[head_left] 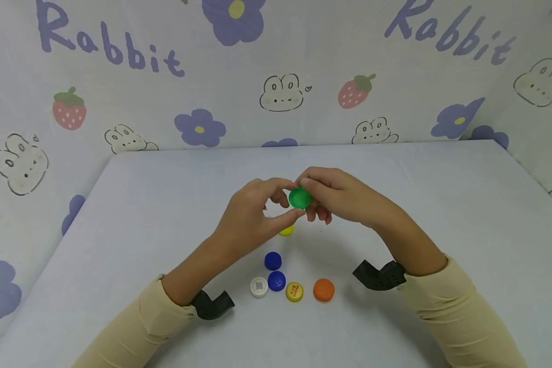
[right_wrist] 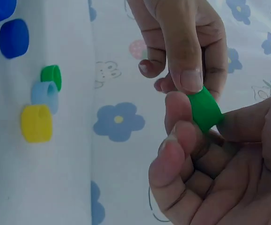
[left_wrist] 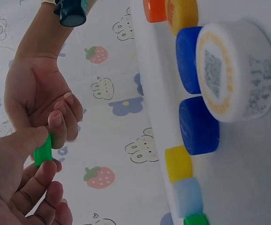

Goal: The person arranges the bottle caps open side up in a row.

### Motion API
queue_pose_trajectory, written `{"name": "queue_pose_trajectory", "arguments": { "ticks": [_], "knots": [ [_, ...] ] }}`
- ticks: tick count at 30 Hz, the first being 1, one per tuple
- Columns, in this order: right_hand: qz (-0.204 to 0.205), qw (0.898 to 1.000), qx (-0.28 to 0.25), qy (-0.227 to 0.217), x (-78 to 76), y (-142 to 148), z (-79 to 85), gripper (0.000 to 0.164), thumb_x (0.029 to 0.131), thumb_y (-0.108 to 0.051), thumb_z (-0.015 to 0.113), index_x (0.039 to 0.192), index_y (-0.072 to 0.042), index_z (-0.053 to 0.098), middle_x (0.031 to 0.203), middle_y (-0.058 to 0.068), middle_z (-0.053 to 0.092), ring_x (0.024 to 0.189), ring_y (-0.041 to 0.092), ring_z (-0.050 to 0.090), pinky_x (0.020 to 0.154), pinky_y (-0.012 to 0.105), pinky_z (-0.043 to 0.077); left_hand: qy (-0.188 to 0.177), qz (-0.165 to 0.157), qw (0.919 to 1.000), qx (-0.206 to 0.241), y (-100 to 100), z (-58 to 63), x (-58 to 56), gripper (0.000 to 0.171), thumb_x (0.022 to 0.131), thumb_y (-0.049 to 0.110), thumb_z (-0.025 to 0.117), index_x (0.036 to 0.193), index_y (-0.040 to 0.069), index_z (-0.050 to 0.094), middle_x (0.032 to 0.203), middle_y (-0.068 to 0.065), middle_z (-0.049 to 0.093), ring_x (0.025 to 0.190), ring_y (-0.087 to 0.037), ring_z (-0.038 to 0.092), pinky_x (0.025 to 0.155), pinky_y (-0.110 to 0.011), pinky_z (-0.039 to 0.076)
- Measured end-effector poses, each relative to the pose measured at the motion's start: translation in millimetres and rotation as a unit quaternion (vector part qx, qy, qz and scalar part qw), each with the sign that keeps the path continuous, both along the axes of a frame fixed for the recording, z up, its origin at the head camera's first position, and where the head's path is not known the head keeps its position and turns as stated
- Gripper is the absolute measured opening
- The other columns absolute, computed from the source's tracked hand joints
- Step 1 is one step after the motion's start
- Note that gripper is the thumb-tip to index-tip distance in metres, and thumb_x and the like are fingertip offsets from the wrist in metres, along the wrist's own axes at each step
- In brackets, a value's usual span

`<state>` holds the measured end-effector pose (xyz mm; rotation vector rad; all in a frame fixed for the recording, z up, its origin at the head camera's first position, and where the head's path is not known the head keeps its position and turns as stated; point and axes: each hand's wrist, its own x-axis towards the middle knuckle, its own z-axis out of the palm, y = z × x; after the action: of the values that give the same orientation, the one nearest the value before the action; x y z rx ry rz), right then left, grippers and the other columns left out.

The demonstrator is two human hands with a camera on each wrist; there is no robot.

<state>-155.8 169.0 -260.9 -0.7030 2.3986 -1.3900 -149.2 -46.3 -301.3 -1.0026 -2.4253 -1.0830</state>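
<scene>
A green bottle cap (head_left: pixel 299 198) is held up above the table between both hands, its hollow side facing the head camera. My left hand (head_left: pixel 250 214) pinches it between thumb and index finger. From the other side my right hand (head_left: pixel 349 197) pinches the same cap, its other fingers curled, as the right wrist view shows. Below them on the table lie a yellow cap (head_left: pixel 286 231), partly hidden by the left hand, and two blue caps (head_left: pixel 273 261). A light blue cap (right_wrist: pixel 45 97) and a second green cap (right_wrist: pixel 51 77) stand near the yellow one, hidden in the head view.
Closer to me on the white table (head_left: pixel 119 245) lie a white cap (head_left: pixel 259 287) with a printed code, a yellow cap with red print (head_left: pixel 294 292) and an orange cap (head_left: pixel 323 290). A patterned cloth (head_left: pixel 230 92) hangs behind the table.
</scene>
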Motion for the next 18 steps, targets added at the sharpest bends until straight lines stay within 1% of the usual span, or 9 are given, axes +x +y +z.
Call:
{"name": "queue_pose_trajectory", "arguments": {
  "ticks": [3, 5, 8, 11, 13, 15, 18],
  "knots": [
    [-0.011, 0.998, 0.063, 0.017, -1.7, 1.1, -3.3, 0.023, 0.11, -0.014, 0.044, 0.112, -0.002, 0.063, 0.076, 0.009, 0.062, 0.065, 0.028, 0.056, 0.059, 0.031, 0.049, -0.005, -0.004, 0.9998, -0.021, 0.9, -4.1, -3.0, 0.035, 0.086, 0.021, 0.084, 0.115, 0.007, 0.072, 0.087, 0.0, 0.066, 0.09, -0.019, 0.058, 0.073, -0.031, 0.049],
    [-0.007, 0.994, 0.103, 0.024, -2.5, 1.7, -4.6, 0.023, 0.109, -0.013, 0.044, 0.114, -0.003, 0.063, 0.077, 0.007, 0.062, 0.067, 0.026, 0.057, 0.062, 0.033, 0.049, -0.01, -0.002, 0.9991, -0.042, 1.5, -5.6, -4.4, 0.033, 0.084, 0.023, 0.085, 0.112, 0.009, 0.073, 0.087, 0.001, 0.064, 0.092, -0.019, 0.055, 0.074, -0.031, 0.047],
    [0.019, 0.989, 0.147, 0.025, -3.5, 3.7, -5.8, 0.023, 0.106, -0.009, 0.044, 0.118, -0.003, 0.062, 0.082, 0.007, 0.066, 0.073, 0.024, 0.06, 0.068, 0.036, 0.051, -0.026, -0.001, 0.9966, -0.078, 3.0, -7.1, -5.7, 0.031, 0.083, 0.026, 0.085, 0.108, 0.011, 0.074, 0.09, 0.0, 0.064, 0.096, -0.021, 0.053, 0.075, -0.032, 0.046],
    [0.05, 0.983, 0.174, 0.009, -4.6, 6.1, -6.9, 0.025, 0.102, -0.005, 0.042, 0.12, -0.002, 0.059, 0.088, 0.008, 0.07, 0.08, 0.026, 0.064, 0.074, 0.038, 0.053, -0.05, -0.003, 0.9927, -0.11, 5.1, -9.2, -7.5, 0.029, 0.084, 0.028, 0.084, 0.106, 0.011, 0.075, 0.094, -0.003, 0.065, 0.099, -0.023, 0.052, 0.078, -0.032, 0.046],
    [0.065, 0.979, 0.192, 0.0, -5.8, 7.4, -8.3, 0.026, 0.1, -0.005, 0.042, 0.121, -0.003, 0.058, 0.093, 0.008, 0.071, 0.085, 0.026, 0.065, 0.077, 0.039, 0.053, -0.064, -0.004, 0.9899, -0.126, 6.6, -11.0, -9.4, 0.028, 0.084, 0.028, 0.084, 0.105, 0.012, 0.076, 0.096, -0.005, 0.065, 0.101, -0.024, 0.052, 0.079, -0.033, 0.046],
    [0.076, 0.976, 0.205, -0.003, -7.7, 7.6, -11.4, 0.024, 0.1, -0.005, 0.046, 0.121, -0.003, 0.058, 0.095, 0.008, 0.073, 0.085, 0.024, 0.065, 0.077, 0.038, 0.053, -0.077, -0.003, 0.987, -0.141, 8.3, -13.2, -12.0, 0.028, 0.084, 0.029, 0.084, 0.105, 0.011, 0.076, 0.098, -0.007, 0.066, 0.102, -0.025, 0.052, 0.081, -0.034, 0.046],
    [0.076, 0.971, 0.225, 0.013, -10.7, 6.3, -18.1, 0.022, 0.098, -0.006, 0.059, 0.119, -0.002, 0.06, 0.095, 0.006, 0.072, 0.083, 0.018, 0.064, 0.075, 0.035, 0.052, -0.085, -0.002, 0.9825, -0.166, 11.9, -17.1, -17.5, 0.029, 0.084, 0.029, 0.084, 0.105, 0.012, 0.076, 0.099, -0.007, 0.066, 0.103, -0.026, 0.052, 0.082, -0.035, 0.045]
  ]
}}
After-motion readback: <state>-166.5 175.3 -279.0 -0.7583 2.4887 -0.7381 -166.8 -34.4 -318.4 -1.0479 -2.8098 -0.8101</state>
